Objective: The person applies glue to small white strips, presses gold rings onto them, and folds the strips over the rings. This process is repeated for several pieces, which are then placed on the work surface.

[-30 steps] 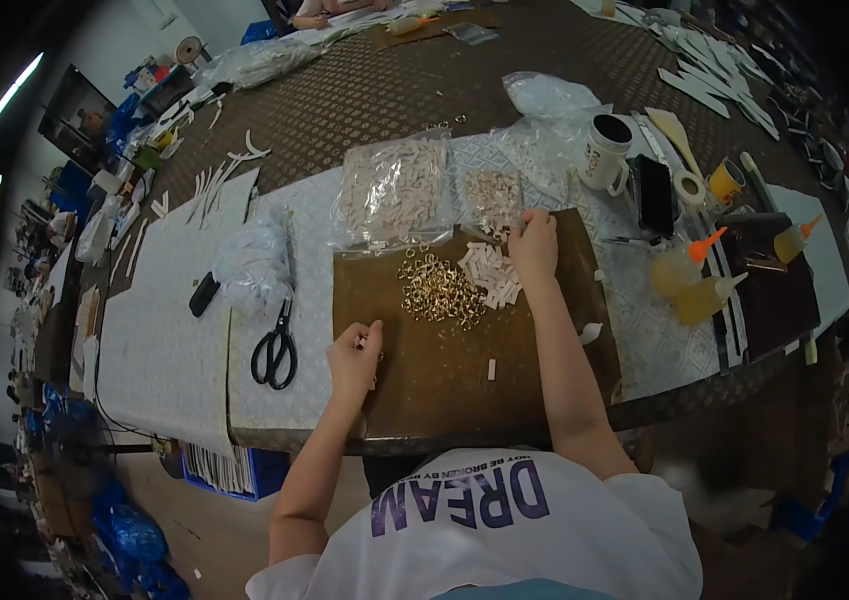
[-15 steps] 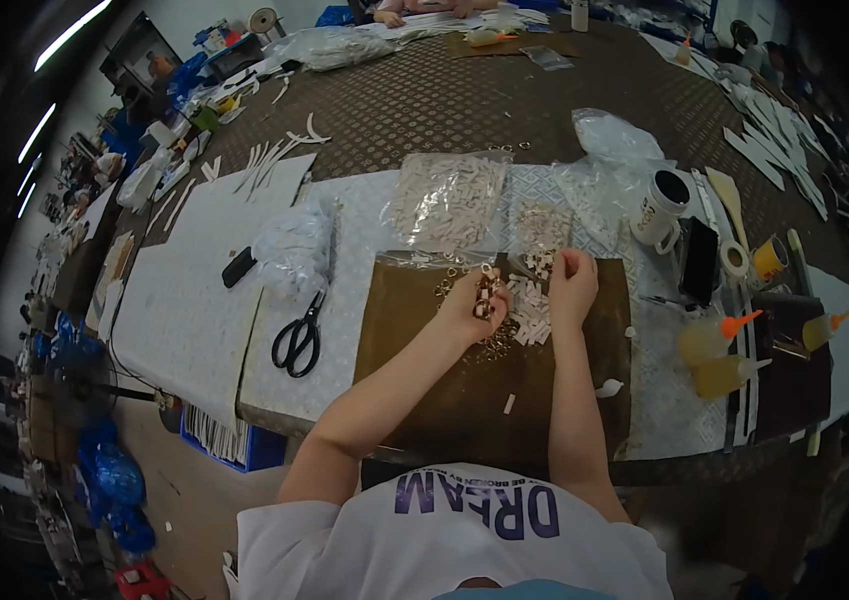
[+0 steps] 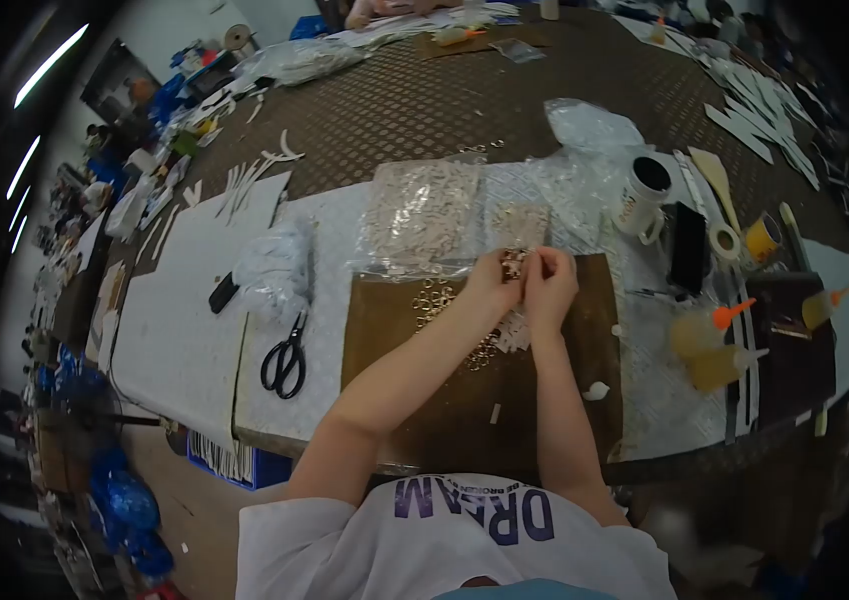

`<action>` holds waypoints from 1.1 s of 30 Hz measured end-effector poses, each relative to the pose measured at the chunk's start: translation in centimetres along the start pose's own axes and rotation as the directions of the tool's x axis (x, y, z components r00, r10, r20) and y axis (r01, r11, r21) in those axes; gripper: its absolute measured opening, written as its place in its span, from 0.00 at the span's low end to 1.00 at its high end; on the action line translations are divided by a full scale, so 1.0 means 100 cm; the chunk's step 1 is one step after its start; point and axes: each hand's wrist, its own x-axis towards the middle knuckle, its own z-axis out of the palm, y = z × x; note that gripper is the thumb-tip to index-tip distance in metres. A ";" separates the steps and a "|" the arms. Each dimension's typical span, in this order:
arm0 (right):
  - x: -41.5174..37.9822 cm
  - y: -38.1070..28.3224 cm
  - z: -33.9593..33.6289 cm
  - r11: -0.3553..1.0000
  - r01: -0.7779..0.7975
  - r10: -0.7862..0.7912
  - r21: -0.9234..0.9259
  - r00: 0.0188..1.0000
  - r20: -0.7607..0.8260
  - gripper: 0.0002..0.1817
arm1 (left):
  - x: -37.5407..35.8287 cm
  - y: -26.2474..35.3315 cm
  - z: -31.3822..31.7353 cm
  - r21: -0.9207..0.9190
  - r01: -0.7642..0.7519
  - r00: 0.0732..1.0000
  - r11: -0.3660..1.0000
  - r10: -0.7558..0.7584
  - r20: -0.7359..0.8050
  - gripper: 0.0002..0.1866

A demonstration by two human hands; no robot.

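Left hand (image 3: 497,284) is holding small pieces (image 3: 515,263); right hand (image 3: 551,288) is pinching narrowly, contents unclear, needing a light, steady grip.

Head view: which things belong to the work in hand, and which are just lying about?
Likely in the work:
- left hand
- right hand
- gold rings
- pale strips
- brown mat

Apparently just lying about:
- black-handled scissors
- white mug
- orange-tipped bottle
- crumpled clear bag

Patterned brown worktable (image 3: 395,110), pale wall (image 3: 180,30).
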 end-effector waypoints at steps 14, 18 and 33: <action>0.004 0.020 0.003 0.985 -0.126 0.129 0.122 0.991 -0.020 0.07 | -0.018 -0.008 0.031 0.673 -0.312 0.950 0.671 0.212 0.229 0.10; 0.003 0.012 0.002 0.994 -0.078 0.079 0.076 0.997 -0.007 0.07 | -0.044 0.004 0.018 0.704 -0.365 0.924 0.609 0.148 0.351 0.14; 0.003 0.005 -0.006 0.995 -0.082 0.085 -0.058 0.995 0.054 0.07 | -0.287 0.085 -0.134 0.887 -0.278 0.853 -0.369 0.330 0.405 0.18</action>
